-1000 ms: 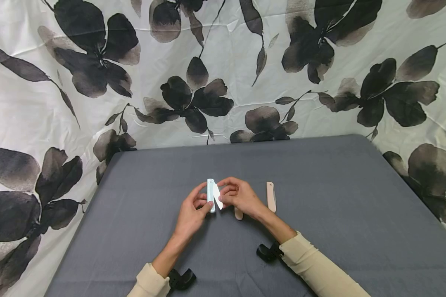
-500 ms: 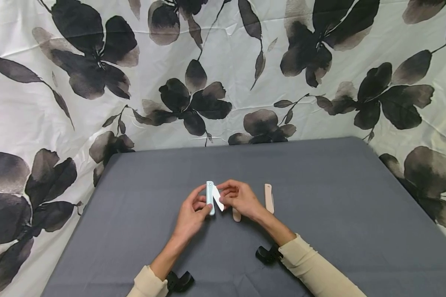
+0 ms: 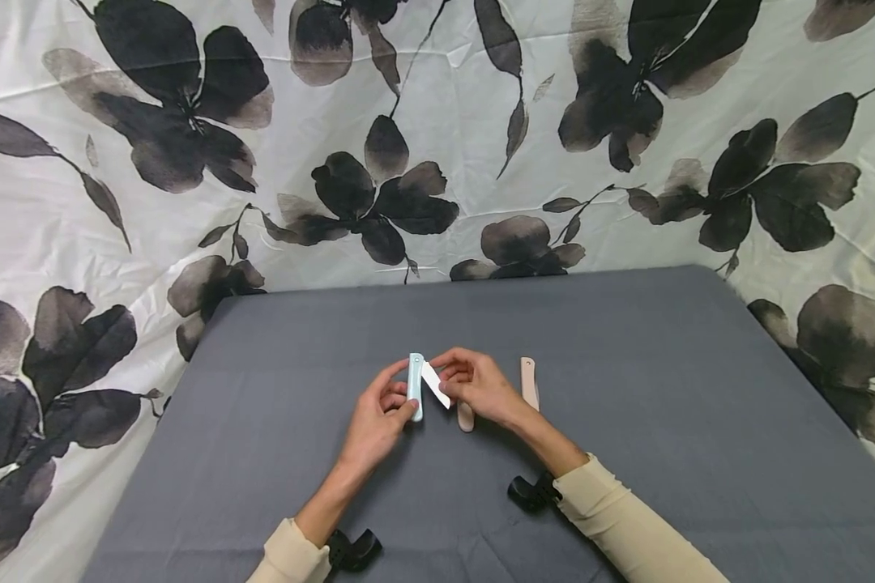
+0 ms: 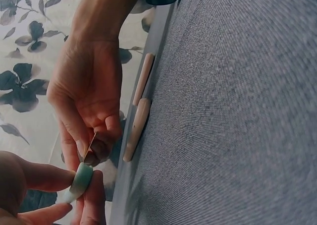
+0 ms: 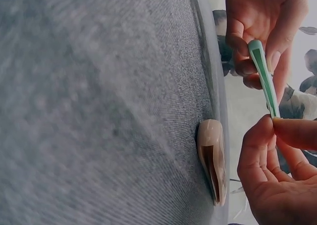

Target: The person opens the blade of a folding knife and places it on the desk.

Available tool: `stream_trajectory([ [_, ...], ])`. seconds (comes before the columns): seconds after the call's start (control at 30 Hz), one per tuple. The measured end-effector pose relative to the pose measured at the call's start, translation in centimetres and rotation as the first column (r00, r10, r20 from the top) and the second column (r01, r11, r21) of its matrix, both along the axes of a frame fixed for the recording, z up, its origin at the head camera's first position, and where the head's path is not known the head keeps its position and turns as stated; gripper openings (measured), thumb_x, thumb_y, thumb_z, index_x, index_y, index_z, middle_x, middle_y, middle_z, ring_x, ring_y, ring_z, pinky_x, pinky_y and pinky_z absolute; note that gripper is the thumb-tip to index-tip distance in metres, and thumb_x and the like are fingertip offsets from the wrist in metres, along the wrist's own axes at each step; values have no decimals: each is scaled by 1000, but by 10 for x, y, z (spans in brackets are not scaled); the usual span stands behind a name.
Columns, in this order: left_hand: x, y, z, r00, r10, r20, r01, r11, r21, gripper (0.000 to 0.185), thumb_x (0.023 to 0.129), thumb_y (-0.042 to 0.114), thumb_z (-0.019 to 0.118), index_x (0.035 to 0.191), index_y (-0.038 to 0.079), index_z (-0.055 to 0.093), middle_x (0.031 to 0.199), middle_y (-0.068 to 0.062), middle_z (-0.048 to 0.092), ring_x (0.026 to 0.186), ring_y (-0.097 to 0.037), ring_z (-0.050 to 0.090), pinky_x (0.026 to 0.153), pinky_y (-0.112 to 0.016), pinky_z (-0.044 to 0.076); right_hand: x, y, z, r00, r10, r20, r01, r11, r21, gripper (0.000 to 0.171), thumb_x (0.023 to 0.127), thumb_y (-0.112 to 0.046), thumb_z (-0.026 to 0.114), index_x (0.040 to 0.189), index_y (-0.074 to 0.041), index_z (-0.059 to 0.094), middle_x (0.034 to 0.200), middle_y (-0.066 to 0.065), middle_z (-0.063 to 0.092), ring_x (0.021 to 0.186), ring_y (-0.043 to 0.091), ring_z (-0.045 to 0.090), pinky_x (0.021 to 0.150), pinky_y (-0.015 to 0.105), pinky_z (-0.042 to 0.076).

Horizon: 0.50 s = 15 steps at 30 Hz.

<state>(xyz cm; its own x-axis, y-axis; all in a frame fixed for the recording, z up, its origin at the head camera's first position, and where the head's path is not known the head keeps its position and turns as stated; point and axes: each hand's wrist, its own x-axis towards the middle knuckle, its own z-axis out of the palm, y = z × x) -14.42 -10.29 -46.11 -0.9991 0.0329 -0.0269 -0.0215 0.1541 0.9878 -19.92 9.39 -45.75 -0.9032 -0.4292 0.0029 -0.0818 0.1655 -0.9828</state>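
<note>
A mint-green folding knife [image 3: 415,389] is held above the table, handle upright and white blade [image 3: 435,384] swung partway out to the right. My left hand [image 3: 376,417] grips the handle between thumb and fingers. With thumb and fingers, my right hand [image 3: 485,390] pinches the blade. The long slot in the green handle [image 5: 263,72] faces the right wrist view. From the left wrist view the blade is seen edge-on, as a thin line between the right hand's fingers.
Two beige folding knives lie on the grey cloth-covered table [image 3: 627,364]: one [image 3: 528,380] right of my right hand, the other [image 3: 466,417] partly hidden beneath it. A floral curtain [image 3: 437,121] hangs behind the table. Each wrist wears a black device.
The blade has swung farther out from the green handle, widening the angle between them. My right hand has shifted slightly right with it. My left hand keeps its grip on the handle.
</note>
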Motion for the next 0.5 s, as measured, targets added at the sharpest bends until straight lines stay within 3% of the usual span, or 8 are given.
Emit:
stream_trajectory([
  [0.5, 2, -1, -1, 1000, -2, -3, 3, 1000, 20, 63, 89, -11, 65, 148, 11, 57, 107, -18, 64, 78, -7, 60, 63, -19, 47, -3, 7, 2, 998, 36, -43, -34, 999, 38, 31, 94, 7, 62, 124, 3, 68, 98, 18, 67, 78, 13, 63, 69, 25, 54],
])
